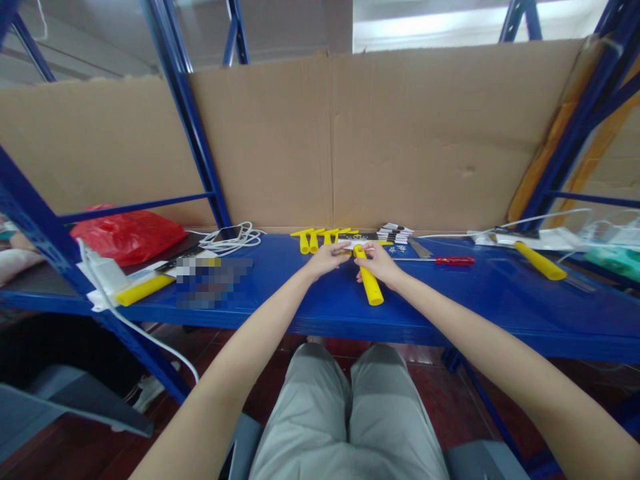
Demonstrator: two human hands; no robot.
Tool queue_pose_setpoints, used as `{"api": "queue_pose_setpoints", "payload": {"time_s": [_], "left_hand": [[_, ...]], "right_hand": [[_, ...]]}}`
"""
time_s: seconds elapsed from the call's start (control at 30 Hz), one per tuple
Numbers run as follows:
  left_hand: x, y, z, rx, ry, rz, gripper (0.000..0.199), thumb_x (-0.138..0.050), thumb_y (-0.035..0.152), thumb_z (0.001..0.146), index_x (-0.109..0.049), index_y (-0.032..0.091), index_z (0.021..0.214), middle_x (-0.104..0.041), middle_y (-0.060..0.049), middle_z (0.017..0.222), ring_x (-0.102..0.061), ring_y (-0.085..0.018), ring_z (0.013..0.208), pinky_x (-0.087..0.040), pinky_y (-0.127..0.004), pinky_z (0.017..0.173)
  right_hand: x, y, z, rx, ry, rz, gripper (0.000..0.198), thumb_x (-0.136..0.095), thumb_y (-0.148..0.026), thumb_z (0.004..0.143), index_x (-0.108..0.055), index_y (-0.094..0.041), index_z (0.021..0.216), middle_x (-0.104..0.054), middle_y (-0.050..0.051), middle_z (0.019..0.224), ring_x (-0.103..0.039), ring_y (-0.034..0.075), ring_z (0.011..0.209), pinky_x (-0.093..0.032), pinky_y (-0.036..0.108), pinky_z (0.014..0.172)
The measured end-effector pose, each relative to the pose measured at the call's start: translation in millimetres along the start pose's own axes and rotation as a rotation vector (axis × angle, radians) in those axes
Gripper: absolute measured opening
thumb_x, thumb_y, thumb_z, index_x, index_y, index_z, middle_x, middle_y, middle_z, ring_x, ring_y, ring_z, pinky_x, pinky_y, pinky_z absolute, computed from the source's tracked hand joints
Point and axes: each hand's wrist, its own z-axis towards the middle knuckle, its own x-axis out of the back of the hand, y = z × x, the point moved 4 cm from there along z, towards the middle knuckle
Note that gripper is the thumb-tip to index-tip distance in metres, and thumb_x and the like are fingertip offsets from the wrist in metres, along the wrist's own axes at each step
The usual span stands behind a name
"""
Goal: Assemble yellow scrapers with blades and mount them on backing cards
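My right hand point(381, 264) is closed round a yellow plastic handle point(371, 283), its wide end tilted down towards me. My left hand point(326, 261) is just left of it, its fingers pinched at a small white piece point(353, 245) at the handle's far end. Whether that piece is a label or part of the tool, I cannot tell. Behind my left hand stands a row of several yellow T-shaped scrapers point(313, 241). A pile of black-and-white printed cards point(395, 233) lies behind my right hand.
A screwdriver with a red handle point(455, 261) lies to the right on the blue table point(280, 313). Further right is another yellow handle point(541, 261). At the left are a yellow handle point(145, 291), a white cable point(235, 239) and a red plastic bag point(130, 235). Cardboard point(420, 133) walls the back.
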Motion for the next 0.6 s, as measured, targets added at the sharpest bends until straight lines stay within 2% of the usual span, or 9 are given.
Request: {"api": "queue_pose_setpoints", "payload": {"time_s": [0.17, 0.37, 0.5, 0.6], "left_hand": [[-1.0, 1.8, -0.8, 0.006, 0.001, 0.049, 0.044, -0.068, 0.008, 0.069, -0.069, 0.017, 0.112, -0.072, -0.011, 0.096, -0.067, -0.017, 0.082, -0.044, -0.016, 0.050], [-2.1, 2.8, -1.3, -0.014, -0.018, 0.076, 0.052, -0.067, 0.007, 0.070, -0.063, 0.019, 0.120, -0.071, -0.010, 0.094, -0.066, -0.015, 0.076, -0.046, -0.018, 0.052], [-1.7, 3.7, -1.1, -0.030, -0.021, 0.118, 0.052, -0.065, 0.007, 0.072, -0.062, 0.018, 0.123, -0.072, -0.011, 0.094, -0.067, -0.015, 0.073, -0.049, -0.021, 0.056], [-2.1, 5.0, -0.8, -0.059, -0.027, 0.185, 0.050, -0.063, 0.009, 0.074, -0.061, 0.015, 0.123, -0.072, -0.012, 0.096, -0.068, -0.016, 0.078, -0.052, -0.025, 0.064]], "right_hand": [[-1.3, -4.3, -3.4, -0.033, 0.032, 0.004, 0.039, -0.060, -0.013, 0.069, -0.030, -0.027, 0.091, -0.053, -0.006, 0.087, -0.057, 0.008, 0.042, -0.055, 0.029, 0.041], [0.8, -9.7, -4.4, -0.037, 0.060, 0.008, 0.038, -0.059, -0.011, 0.069, -0.031, -0.026, 0.090, -0.053, -0.006, 0.084, -0.057, 0.009, 0.042, -0.054, 0.027, 0.039], [10.5, -15.5, -0.9, -0.057, 0.145, 0.042, 0.036, -0.057, -0.008, 0.071, -0.033, -0.025, 0.091, -0.055, -0.005, 0.081, -0.057, 0.010, 0.041, -0.053, 0.027, 0.040], [28.0, -23.5, 5.4, -0.060, 0.249, 0.082, 0.036, -0.057, -0.006, 0.072, -0.033, -0.025, 0.091, -0.056, -0.005, 0.076, -0.056, 0.010, 0.041, -0.053, 0.026, 0.041]]}}
